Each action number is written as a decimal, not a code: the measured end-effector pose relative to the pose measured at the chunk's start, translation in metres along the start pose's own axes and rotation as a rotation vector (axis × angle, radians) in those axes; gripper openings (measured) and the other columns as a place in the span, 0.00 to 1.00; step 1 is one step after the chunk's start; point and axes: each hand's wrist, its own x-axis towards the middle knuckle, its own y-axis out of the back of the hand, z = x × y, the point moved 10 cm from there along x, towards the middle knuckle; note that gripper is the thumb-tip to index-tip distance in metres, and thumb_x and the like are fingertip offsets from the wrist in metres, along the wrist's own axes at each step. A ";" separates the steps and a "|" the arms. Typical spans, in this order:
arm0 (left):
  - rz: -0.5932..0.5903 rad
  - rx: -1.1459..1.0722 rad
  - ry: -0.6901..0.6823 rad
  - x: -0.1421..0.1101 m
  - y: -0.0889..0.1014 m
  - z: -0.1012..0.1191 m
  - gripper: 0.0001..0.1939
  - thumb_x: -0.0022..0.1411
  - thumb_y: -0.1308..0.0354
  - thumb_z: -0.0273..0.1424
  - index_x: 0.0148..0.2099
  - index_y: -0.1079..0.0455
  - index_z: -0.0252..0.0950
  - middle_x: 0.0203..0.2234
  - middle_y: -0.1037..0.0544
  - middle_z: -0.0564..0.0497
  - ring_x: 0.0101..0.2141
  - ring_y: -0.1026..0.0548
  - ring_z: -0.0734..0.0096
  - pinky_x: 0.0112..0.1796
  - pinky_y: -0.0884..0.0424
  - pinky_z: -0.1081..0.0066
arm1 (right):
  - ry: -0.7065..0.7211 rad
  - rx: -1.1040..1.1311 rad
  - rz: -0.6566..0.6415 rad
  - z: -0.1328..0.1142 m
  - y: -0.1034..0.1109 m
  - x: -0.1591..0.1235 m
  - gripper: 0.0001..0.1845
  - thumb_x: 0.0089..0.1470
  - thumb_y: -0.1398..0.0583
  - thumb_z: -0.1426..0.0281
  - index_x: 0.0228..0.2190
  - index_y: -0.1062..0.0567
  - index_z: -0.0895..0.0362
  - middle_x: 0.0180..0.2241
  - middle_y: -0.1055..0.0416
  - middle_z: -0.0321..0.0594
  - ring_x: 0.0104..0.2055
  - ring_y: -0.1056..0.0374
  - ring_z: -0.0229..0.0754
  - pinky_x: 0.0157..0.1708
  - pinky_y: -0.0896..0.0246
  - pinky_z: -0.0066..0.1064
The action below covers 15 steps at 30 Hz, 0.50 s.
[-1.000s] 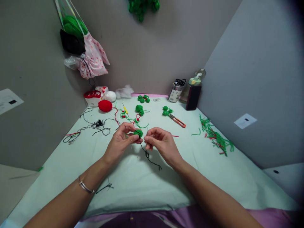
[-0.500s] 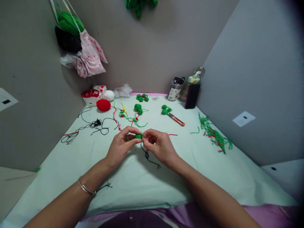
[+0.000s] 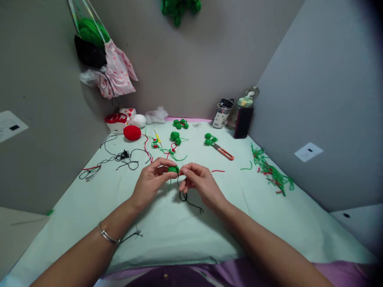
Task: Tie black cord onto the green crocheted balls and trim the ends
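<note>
My left hand [image 3: 154, 179] pinches a small green crocheted ball [image 3: 172, 169] between thumb and fingers. Close against its right side, the thumb and forefinger of my right hand [image 3: 199, 181] are pressed together on what looks like a thin needle [image 3: 182, 164], only a sliver of which shows. A strand of black yarn [image 3: 191, 204] runs down from the ball past my right fingers, loops, and trails onto the table. A short green tail hangs under the ball.
Orange-handled snips [image 3: 224, 152] lie beyond my right hand beside green crocheted pieces [image 3: 209, 138]. A red yarn ball [image 3: 132, 133], a yellow-handled hook [image 3: 158, 138] and tangled black yarn [image 3: 124, 154] are at left. Yarn scraps [image 3: 273, 175] lie right; a phone [image 3: 243, 122] stands behind.
My right fingers have shifted slightly and spread lower down, with the black yarn now looped by them. The green ball has turned a little, and its green tail hangs below. The view has shifted slightly.
</note>
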 end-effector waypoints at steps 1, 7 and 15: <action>-0.005 0.002 -0.007 0.000 0.000 0.001 0.11 0.56 0.32 0.32 0.41 0.28 0.38 0.33 0.24 0.53 0.34 0.22 0.70 0.39 0.27 0.69 | -0.018 0.018 -0.004 0.003 -0.001 0.000 0.17 0.52 0.34 0.57 0.31 0.27 0.59 0.26 0.25 0.38 0.21 0.30 0.34 0.23 0.35 0.25; 0.064 -0.008 -0.073 0.004 0.010 0.006 0.11 0.54 0.31 0.29 0.38 0.29 0.37 0.32 0.25 0.54 0.33 0.24 0.72 0.35 0.30 0.72 | -0.023 0.037 -0.088 0.003 -0.012 -0.006 0.16 0.53 0.35 0.58 0.30 0.26 0.60 0.24 0.27 0.37 0.23 0.33 0.32 0.26 0.36 0.24; -0.017 -0.020 -0.083 0.003 0.001 0.006 0.09 0.55 0.32 0.27 0.36 0.30 0.37 0.33 0.26 0.53 0.33 0.26 0.73 0.33 0.29 0.74 | 0.160 -0.159 -0.212 -0.021 -0.030 -0.021 0.14 0.54 0.35 0.59 0.29 0.23 0.59 0.21 0.32 0.33 0.24 0.39 0.31 0.26 0.41 0.25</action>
